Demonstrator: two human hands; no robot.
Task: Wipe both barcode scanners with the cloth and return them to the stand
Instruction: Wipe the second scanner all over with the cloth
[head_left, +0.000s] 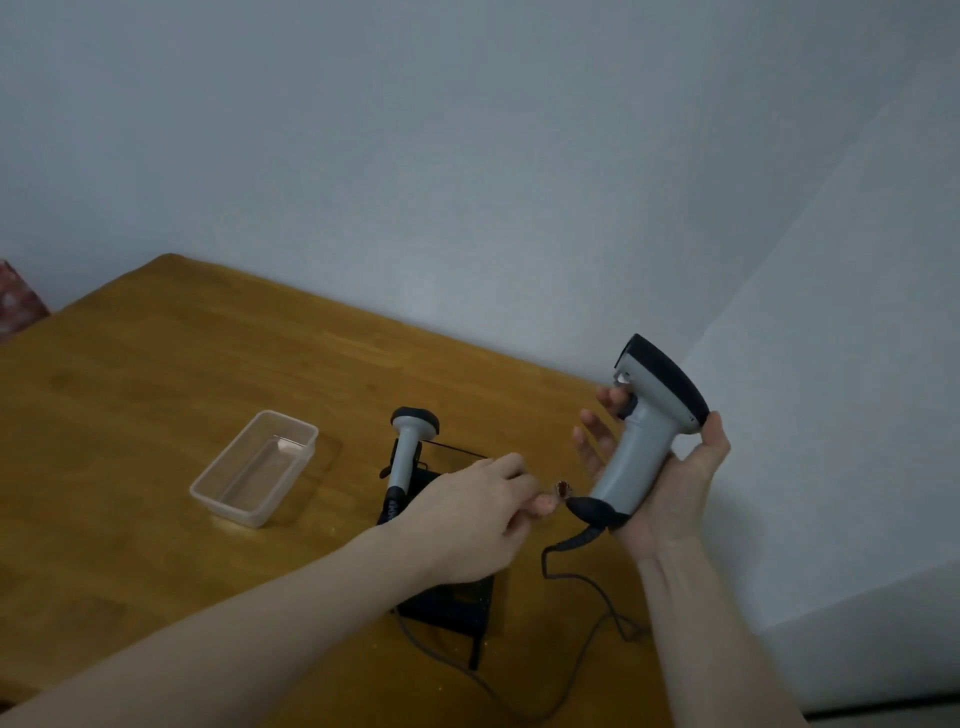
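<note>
Two grips busy. My right hand (670, 483) wraps gray scanner (649, 431) by handle, head up, lifted clear of tabletop (156, 364). My left hand (467, 514) pinches small brownish scrap (562, 488), likely cloth, just beside handle base. Second scanner (408, 452) sits upright in black stand (452, 603), behind left hand. Clear tub (254, 467) farther left. Judgement: wipe handle first, rotate scanner in palm, keep cord (587, 587) slack, avoid snagging stand.
</note>
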